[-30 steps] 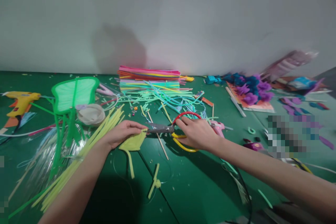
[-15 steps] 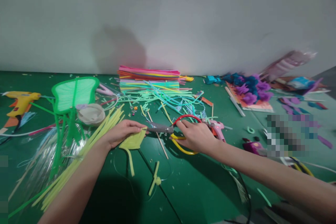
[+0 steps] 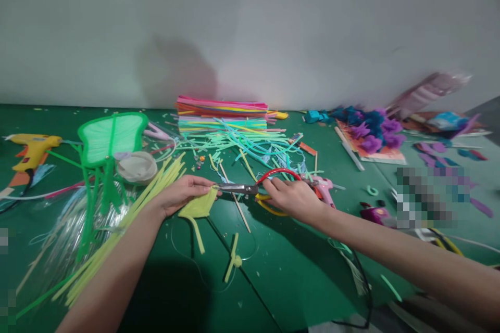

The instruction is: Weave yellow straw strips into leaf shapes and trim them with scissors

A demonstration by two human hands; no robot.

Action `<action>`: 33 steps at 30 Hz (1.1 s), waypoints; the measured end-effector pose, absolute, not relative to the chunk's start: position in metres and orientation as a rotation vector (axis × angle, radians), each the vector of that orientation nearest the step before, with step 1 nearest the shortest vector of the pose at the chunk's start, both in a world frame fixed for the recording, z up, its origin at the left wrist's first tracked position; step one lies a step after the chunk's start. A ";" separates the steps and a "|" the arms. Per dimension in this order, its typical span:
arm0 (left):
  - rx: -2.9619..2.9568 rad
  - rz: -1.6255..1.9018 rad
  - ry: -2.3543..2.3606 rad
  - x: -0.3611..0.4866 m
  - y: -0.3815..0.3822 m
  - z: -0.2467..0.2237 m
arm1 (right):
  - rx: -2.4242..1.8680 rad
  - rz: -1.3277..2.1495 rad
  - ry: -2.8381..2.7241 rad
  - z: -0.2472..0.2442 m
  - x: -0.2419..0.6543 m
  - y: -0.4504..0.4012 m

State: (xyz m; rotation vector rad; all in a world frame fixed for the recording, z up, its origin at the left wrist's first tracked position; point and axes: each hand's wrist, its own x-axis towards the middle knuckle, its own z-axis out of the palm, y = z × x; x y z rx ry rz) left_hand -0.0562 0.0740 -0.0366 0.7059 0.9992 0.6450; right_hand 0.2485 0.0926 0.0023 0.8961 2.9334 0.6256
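Pinched in my left hand (image 3: 187,193) is a flat yellow piece (image 3: 200,205) made of fuzzy stems, with one loose end hanging down. My right hand (image 3: 291,199) is wrapped round the red and yellow handles of a pair of scissors (image 3: 240,189). The blades point left, look closed or nearly so, and their tips meet the top corner of the yellow piece by my left fingertips. Below lies a small yellow crossed piece (image 3: 234,261) beside a thin clear thread. A bundle of yellow stems (image 3: 144,205) passes under my left forearm.
On the green table (image 3: 297,281) are a yellow glue gun (image 3: 33,148), a green fan-shaped piece (image 3: 113,139) and a tape roll (image 3: 136,167) to the left. Coloured stems (image 3: 222,109) lie at the back. A pink glue gun (image 3: 325,190) and purple flowers (image 3: 371,144) are rightward.
The scissor blades have closed together at the yellow piece's corner, and the handles have drawn closer. The view has shifted slightly.
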 end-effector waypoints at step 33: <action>0.871 0.538 0.987 -0.056 0.071 -0.036 | 0.330 0.835 2.951 0.017 0.250 0.136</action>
